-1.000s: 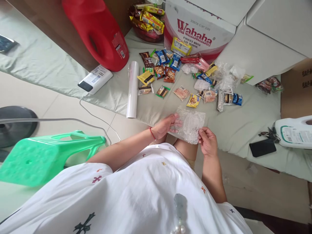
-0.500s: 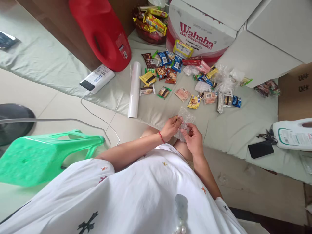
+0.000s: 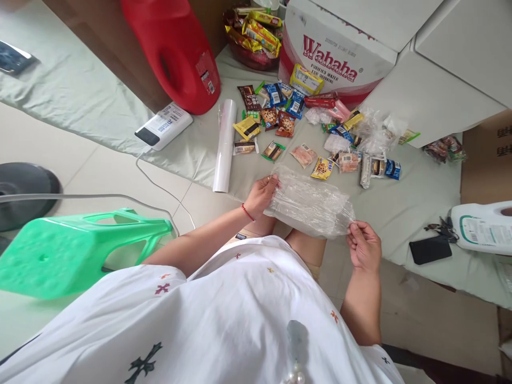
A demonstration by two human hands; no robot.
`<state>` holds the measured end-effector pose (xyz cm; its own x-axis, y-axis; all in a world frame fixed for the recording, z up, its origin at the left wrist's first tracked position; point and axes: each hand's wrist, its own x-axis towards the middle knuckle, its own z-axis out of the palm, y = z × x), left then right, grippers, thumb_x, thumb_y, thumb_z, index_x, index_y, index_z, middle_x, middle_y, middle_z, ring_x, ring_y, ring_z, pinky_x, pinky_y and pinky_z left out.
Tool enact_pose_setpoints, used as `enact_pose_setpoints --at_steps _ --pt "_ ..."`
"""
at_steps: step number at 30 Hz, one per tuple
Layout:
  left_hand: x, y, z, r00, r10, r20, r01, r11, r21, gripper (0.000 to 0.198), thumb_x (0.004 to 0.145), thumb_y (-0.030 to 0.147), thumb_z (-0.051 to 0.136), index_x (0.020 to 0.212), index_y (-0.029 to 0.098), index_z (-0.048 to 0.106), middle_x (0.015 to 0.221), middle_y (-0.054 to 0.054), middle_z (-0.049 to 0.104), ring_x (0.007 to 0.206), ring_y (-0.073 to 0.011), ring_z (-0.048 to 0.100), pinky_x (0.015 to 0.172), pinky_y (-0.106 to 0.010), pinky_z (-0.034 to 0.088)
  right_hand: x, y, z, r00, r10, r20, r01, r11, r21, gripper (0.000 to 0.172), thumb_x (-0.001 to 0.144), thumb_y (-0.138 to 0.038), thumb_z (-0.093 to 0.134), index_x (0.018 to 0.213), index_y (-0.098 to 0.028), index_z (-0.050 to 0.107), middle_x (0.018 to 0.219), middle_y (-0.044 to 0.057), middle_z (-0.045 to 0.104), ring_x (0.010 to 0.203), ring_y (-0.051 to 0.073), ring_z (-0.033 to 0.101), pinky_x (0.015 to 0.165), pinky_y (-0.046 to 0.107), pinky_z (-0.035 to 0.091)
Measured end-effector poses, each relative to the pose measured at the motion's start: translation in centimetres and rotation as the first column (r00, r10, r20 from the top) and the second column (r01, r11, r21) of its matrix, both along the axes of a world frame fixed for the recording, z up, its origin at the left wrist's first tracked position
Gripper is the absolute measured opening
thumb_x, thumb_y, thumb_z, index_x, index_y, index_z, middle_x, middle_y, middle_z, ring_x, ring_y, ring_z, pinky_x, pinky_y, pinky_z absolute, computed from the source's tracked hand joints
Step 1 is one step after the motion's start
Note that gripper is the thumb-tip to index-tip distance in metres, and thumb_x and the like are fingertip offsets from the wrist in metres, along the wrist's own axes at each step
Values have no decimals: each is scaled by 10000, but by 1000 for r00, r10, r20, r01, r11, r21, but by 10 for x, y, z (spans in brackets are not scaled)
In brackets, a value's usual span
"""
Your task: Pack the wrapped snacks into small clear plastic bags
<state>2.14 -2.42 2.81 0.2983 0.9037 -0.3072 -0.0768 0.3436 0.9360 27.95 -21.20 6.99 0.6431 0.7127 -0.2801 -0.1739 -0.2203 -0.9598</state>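
Observation:
A clear, wrinkled plastic bag [image 3: 312,202] is stretched out flat between my two hands, above my lap and the table's near edge. My left hand [image 3: 262,194], with a red bracelet at the wrist, pinches its left end. The bag's right end is gripped in the fingertips of my right hand [image 3: 363,242]. Just beyond it lie small wrapped snacks: a yellow cookie packet [image 3: 322,168], a pinkish packet [image 3: 303,155] and a green-edged packet [image 3: 273,150]. To the left of these is a white plastic film roll [image 3: 225,146].
Behind the snacks stand a Wahaha carton [image 3: 336,58], a red basket [image 3: 256,58] of yellow-wrapped snacks and a red jug [image 3: 180,58]. Crumpled clear plastic [image 3: 372,133] lies right of centre. A power bank [image 3: 164,126], black phone [image 3: 430,249], white bottle [image 3: 484,226] and green stool [image 3: 60,256] surround me.
My hands have moved apart, the right one to the right and down, the left one slightly left. The bunched plastic bag is now spread wide between them.

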Motion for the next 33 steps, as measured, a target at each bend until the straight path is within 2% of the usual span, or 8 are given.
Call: enact_pose_setpoints --at_steps 5,11,16,19,22,26,29,33 --pt "-1 2 -6 988 -76 -133 99 980 172 574 936 724 538 863 165 652 599 33 443 550 -107 399 543 -264 320 17 -8 -7 984 134 121 -122 988 -98 386 707 -496 900 873 -184 744 700 -5 650 539 83 455 448 209 310" --pt "-8 -6 26 915 273 -297 -52 810 585 386 842 448 769 1085 183 629 1056 -71 610 885 -168 566 769 -302 478 -11 3 17 743 57 667 -132 989 63 220 936 -429 698 963 -211 706 974 66 758 700 150 645 566 260 451" --pt "16 -32 64 928 -335 -160 371 867 334 467 946 613 593 776 178 581 762 -10 578 726 -137 542 670 -273 460 -62 21 33 188 238 953 -404 903 -146 114 973 -212 615 996 -233 725 1299 91 747 854 172 741 702 278 526" --pt "38 -45 64 892 -448 -64 453 885 106 524 808 676 740 863 184 569 772 5 596 707 -130 561 607 -250 461 -80 28 27 70 325 943 -435 861 -264 210 993 -201 569 1111 -236 740 1292 92 754 949 199 758 742 279 549" --pt "48 -51 54 893 -442 88 449 888 -102 564 772 695 768 823 177 552 673 33 545 599 -97 523 533 -226 429 -85 27 21 155 375 914 -486 834 -260 221 1007 -221 566 1122 -245 753 1279 81 760 1007 208 760 808 294 577" --pt "45 -51 41 861 -437 262 478 871 -118 588 727 685 815 805 142 605 723 5 604 656 -92 573 627 -234 492 -75 16 19 586 387 712 -510 859 -47 204 1024 -333 580 1042 -244 763 1236 79 767 1092 226 736 903 351 590" --pt "42 -52 37 852 -471 230 496 866 -65 548 736 645 824 808 137 631 713 5 613 637 -88 560 647 -246 484 -64 18 14 844 224 488 -280 959 44 275 1005 -441 603 1029 -211 752 1093 88 780 805 180 704 684 308 557" --pt "43 -53 36 848 -519 105 519 854 32 411 807 546 764 802 154 641 667 11 599 621 -109 554 618 -252 430 -55 41 9 955 183 235 -198 980 38 440 874 -512 756 1204 -224 709 1150 70 736 576 75 497 497 234 381"
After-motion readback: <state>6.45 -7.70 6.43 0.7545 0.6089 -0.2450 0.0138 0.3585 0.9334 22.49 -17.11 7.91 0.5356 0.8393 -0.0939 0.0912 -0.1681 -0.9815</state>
